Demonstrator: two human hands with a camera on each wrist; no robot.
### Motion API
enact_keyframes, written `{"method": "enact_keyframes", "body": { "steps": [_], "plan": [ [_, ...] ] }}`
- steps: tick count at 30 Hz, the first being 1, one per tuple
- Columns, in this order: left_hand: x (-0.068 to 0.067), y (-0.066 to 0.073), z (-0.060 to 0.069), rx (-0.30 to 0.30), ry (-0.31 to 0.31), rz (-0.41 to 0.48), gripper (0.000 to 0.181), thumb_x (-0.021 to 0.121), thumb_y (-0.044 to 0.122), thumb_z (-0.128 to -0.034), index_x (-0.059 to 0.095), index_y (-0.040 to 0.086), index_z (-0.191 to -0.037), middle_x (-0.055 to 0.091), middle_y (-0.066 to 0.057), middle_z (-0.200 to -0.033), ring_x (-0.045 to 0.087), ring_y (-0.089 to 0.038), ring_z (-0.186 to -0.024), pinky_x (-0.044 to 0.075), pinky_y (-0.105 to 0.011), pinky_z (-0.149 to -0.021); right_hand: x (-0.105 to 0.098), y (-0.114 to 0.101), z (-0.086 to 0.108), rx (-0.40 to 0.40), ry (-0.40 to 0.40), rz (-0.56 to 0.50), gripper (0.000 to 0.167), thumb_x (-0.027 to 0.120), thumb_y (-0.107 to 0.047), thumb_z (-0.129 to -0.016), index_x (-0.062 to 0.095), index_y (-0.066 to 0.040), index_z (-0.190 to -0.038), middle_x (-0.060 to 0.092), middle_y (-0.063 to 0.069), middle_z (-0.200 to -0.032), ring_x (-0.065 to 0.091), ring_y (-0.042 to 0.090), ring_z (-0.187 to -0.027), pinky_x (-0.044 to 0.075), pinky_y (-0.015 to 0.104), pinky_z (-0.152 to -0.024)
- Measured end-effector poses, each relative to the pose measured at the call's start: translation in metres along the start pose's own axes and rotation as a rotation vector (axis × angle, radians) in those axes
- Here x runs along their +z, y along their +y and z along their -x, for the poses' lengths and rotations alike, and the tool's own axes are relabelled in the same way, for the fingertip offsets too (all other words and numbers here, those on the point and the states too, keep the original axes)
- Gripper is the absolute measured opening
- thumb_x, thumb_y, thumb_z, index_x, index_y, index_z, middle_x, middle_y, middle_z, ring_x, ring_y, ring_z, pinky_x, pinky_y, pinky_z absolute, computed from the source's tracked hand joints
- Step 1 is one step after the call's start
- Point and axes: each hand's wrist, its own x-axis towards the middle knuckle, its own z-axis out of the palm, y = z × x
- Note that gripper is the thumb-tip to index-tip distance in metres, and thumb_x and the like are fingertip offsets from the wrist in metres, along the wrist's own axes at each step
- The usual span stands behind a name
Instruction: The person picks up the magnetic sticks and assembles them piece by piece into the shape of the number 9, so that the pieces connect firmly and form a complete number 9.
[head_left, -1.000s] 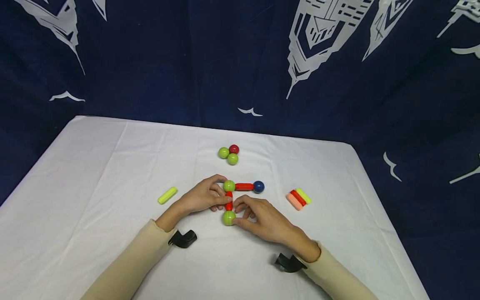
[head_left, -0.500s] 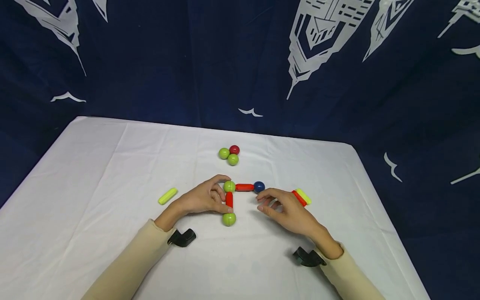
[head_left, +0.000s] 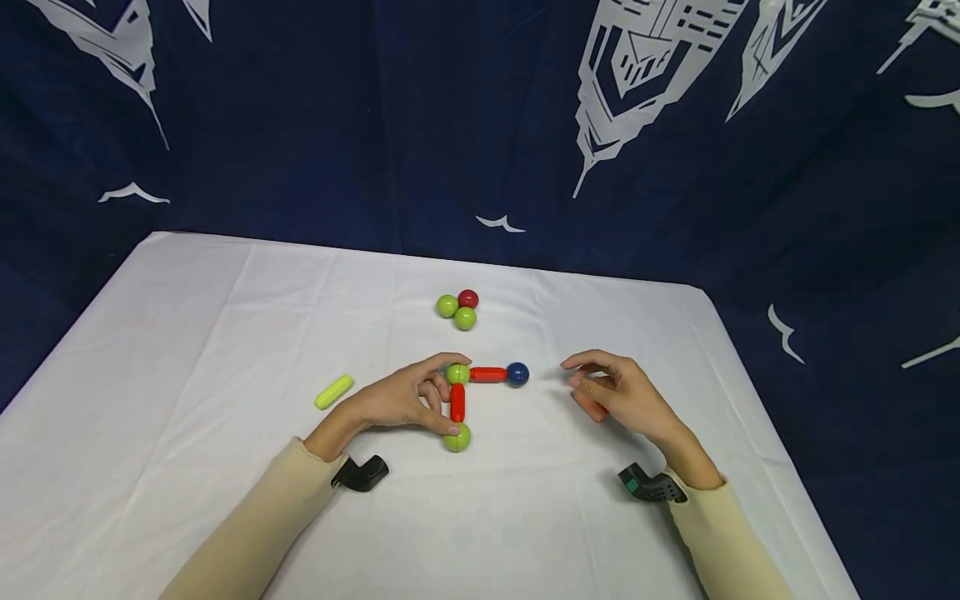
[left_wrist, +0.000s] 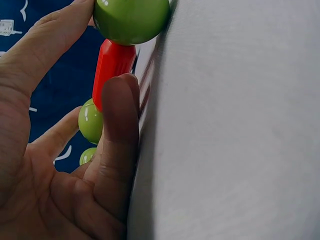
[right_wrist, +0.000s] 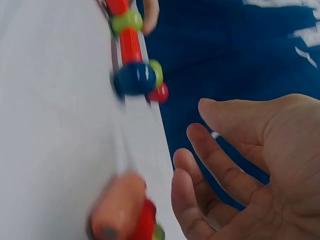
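Note:
An L-shaped build of toy balls and sticks lies on the white cloth. It has a green corner ball, a near green ball, two red sticks and a blue end ball. My left hand spans its near-to-far leg, thumb on the near ball and index finger at the corner ball. In the left wrist view, the near ball touches the thumb. My right hand hovers with loosely bent fingers over an orange stick, holding nothing. In the right wrist view, red and yellow-green pieces show beside the orange stick.
Two loose green balls and a red ball sit together farther back. A yellow-green stick lies left of my left hand. The white tablecloth ends at a dark blue printed curtain.
My right hand has left the near green ball and moved right, over the loose sticks. My left thumb has slid from the red stick to the near ball. The build stays in place.

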Motion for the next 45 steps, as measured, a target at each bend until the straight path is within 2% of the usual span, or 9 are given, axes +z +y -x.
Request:
{"method": "enact_keyframes", "body": {
  "steps": [2,4,7,11,15,24,30,36,45],
  "plan": [
    [0.000,0.000,0.000,0.003,-0.004,-0.004,0.087,0.087,0.012,-0.0762,0.041,0.020,-0.149,0.053,-0.012,-0.106,0.062,-0.018,-0.080,0.048,-0.034,-0.084,-0.008,0.006,0.000,0.010,0.036,0.039,0.028,0.064,-0.011,-0.098,0.064,0.000,-0.124,0.066,0.023,-0.103,0.065,0.026,-0.080,0.051,0.024,-0.072],
    [-0.001,0.000,0.000,0.007,-0.006,-0.013,0.085,0.087,0.012,-0.0764,0.042,0.020,-0.148,0.054,-0.012,-0.106,0.062,-0.018,-0.080,0.048,-0.033,-0.083,-0.014,0.010,0.000,0.036,0.076,0.093,0.028,0.065,-0.013,-0.098,0.066,-0.003,-0.123,0.066,0.017,-0.121,0.064,0.021,-0.101,0.051,0.022,-0.084],
    [-0.002,0.000,-0.001,0.009,-0.003,-0.028,0.083,0.087,0.012,-0.0767,0.044,0.021,-0.148,0.054,-0.012,-0.105,0.063,-0.019,-0.081,0.048,-0.033,-0.081,-0.023,0.017,0.000,0.053,0.079,0.117,0.029,0.066,-0.013,-0.097,0.066,-0.002,-0.124,0.065,0.017,-0.124,0.061,0.020,-0.106,0.051,0.020,-0.086],
    [-0.003,0.000,-0.001,0.012,-0.007,-0.033,0.083,0.087,0.013,-0.0770,0.044,0.021,-0.148,0.055,-0.012,-0.106,0.064,-0.019,-0.081,0.047,-0.034,-0.085,-0.033,0.022,0.002,0.105,0.034,0.115,0.029,0.067,-0.014,-0.097,0.066,-0.004,-0.124,0.064,0.016,-0.126,0.061,0.018,-0.105,0.053,0.024,-0.081],
    [-0.004,0.000,-0.002,0.016,-0.008,-0.031,0.084,0.087,0.013,-0.0762,0.044,0.021,-0.148,0.056,-0.013,-0.108,0.065,-0.019,-0.081,0.046,-0.035,-0.088,-0.040,0.027,0.003,0.147,-0.009,0.097,0.028,0.067,-0.014,-0.096,0.067,-0.007,-0.123,0.065,0.016,-0.117,0.060,0.021,-0.099,0.052,0.027,-0.075],
    [-0.003,0.000,-0.002,0.007,-0.009,-0.027,0.084,0.087,0.012,-0.0767,0.044,0.021,-0.148,0.055,-0.012,-0.107,0.065,-0.019,-0.082,0.047,-0.034,-0.087,-0.042,0.037,0.007,0.187,-0.034,0.144,0.030,0.068,-0.013,-0.095,0.067,-0.011,-0.124,0.064,0.015,-0.116,0.056,0.026,-0.100,0.051,0.027,-0.071],
    [-0.002,-0.002,-0.003,0.008,-0.007,-0.032,0.084,0.087,0.011,-0.0767,0.044,0.020,-0.148,0.056,-0.012,-0.106,0.065,-0.019,-0.081,0.048,-0.034,-0.085,-0.040,0.039,0.008,0.164,-0.036,0.173,0.028,0.066,-0.008,-0.095,0.066,-0.008,-0.123,0.065,0.016,-0.118,0.061,0.023,-0.095,0.053,0.028,-0.071],
    [-0.002,-0.002,-0.001,0.001,-0.007,-0.041,0.083,0.087,0.013,-0.0770,0.043,0.020,-0.148,0.056,-0.011,-0.106,0.065,-0.018,-0.082,0.048,-0.033,-0.085,-0.038,0.038,0.008,0.120,-0.023,0.227,0.023,0.062,-0.011,-0.099,0.069,-0.010,-0.121,0.067,0.014,-0.121,0.061,0.018,-0.091,0.051,0.026,-0.071],
    [-0.002,-0.001,-0.001,0.012,-0.004,-0.038,0.083,0.087,0.013,-0.0779,0.043,0.018,-0.148,0.056,-0.012,-0.106,0.064,-0.018,-0.081,0.048,-0.033,-0.084,-0.034,0.036,0.007,0.077,0.052,0.351,0.027,0.065,-0.007,-0.096,0.069,-0.011,-0.122,0.068,0.015,-0.121,0.065,0.028,-0.100,0.053,0.029,-0.074]
  ]
}}
